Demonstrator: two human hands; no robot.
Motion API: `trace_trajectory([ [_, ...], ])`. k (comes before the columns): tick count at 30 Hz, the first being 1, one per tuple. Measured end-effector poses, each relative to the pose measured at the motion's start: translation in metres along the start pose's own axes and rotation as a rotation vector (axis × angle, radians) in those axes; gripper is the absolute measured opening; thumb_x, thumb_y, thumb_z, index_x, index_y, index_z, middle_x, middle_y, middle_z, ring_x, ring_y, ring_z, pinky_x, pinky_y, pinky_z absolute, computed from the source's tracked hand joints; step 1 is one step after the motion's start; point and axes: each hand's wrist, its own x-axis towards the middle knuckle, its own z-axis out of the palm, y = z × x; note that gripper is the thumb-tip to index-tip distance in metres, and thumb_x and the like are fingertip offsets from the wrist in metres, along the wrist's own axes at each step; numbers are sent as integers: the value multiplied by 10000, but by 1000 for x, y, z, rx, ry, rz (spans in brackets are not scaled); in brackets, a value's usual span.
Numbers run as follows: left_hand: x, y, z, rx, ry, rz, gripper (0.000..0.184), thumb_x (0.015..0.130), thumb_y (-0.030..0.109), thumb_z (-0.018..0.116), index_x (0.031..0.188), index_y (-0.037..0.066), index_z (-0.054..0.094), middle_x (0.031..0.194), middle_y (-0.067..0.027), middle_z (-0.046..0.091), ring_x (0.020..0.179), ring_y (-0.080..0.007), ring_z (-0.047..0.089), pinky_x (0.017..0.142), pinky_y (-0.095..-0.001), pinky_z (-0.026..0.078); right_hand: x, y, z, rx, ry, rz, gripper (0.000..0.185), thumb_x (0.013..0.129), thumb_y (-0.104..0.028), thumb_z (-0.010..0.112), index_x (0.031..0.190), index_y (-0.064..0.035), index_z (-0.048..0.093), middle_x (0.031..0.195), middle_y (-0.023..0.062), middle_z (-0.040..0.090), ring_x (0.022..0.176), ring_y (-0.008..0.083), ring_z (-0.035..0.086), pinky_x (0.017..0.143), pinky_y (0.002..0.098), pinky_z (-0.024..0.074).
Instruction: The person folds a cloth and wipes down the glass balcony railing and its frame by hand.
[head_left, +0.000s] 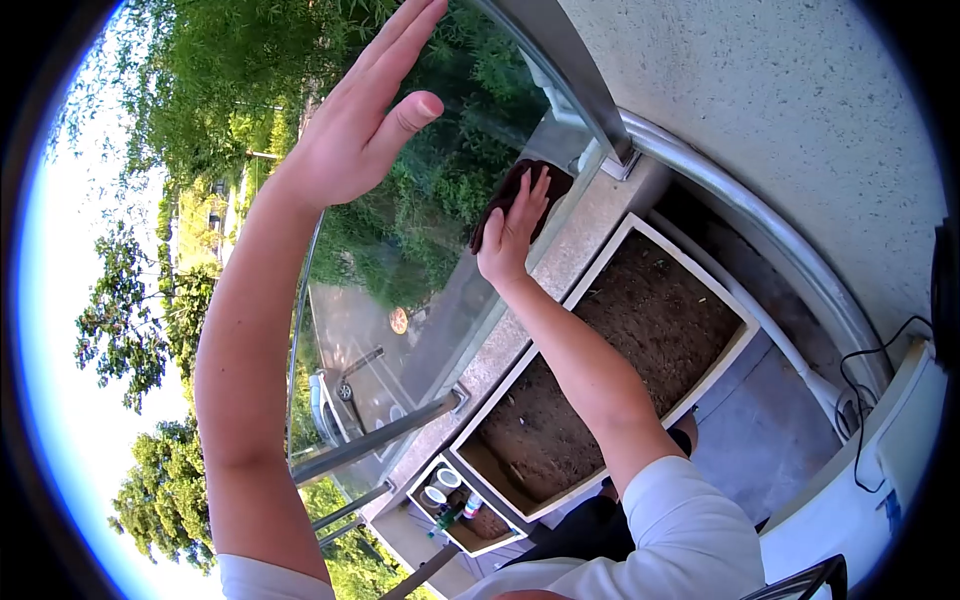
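My right hand [513,232] presses a dark maroon cloth [553,182] against the lower part of a glass railing panel [440,265]. Its fingers lie over the cloth, which is bunched around them. My left hand [365,135] is raised near the panel's upper edge, fingers stretched out and thumb apart, holding nothing. Whether it touches the glass cannot be told. Below my right forearm stands a long planter [740,340] filled with brown soil [655,310].
A smaller planter [420,485] holds white cups [448,478] and a bottle. Metal rails [375,437] run beside the ledge [590,215]. A curved pipe [770,215] follows the rough wall [780,100]. A black cable [850,385] hangs at right. Trees and a parked car [335,400] lie beyond the glass.
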Motion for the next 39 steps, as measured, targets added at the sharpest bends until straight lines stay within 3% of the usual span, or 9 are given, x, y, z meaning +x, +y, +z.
trace_trajectory([
  [15, -1, 0, -3, 16, 14, 36, 805, 1064, 597, 385, 1635, 47, 249, 1712, -157, 213, 1574, -348, 223, 1248, -435, 248, 20, -65, 4, -28, -39, -68, 723, 1052, -364, 377, 1626, 9, 143, 1670, 358, 58, 1543, 560, 61, 1208, 688, 54],
  [33, -1, -4, 0, 35, 2, -19, 883, 1023, 642, 430, 1635, 36, 233, 1707, -176, 207, 1568, -369, 223, 1250, -443, 249, 39, -141, 13, -23, -72, -40, 740, 1061, -416, 359, 1633, 2, 145, 1679, 333, 59, 1552, 539, 39, 1216, 675, 20],
  [36, -1, -5, -1, 16, 11, -3, 859, 1035, 619, 427, 1635, 36, 232, 1707, -175, 205, 1568, -371, 220, 1249, -442, 250, 42, -151, 15, -28, -67, -62, 745, 1065, -424, 352, 1639, -5, 127, 1682, 328, 47, 1552, 539, 32, 1215, 675, 19],
  [39, -1, -5, -2, 78, 19, 34, 804, 1046, 512, 508, 1610, -2, 255, 1695, -184, 225, 1553, -364, 250, 1244, -431, 294, 44, -153, 15, -45, -72, -52, 745, 1068, -428, 344, 1641, -6, 122, 1682, 329, 45, 1553, 537, 34, 1216, 673, 20],
])
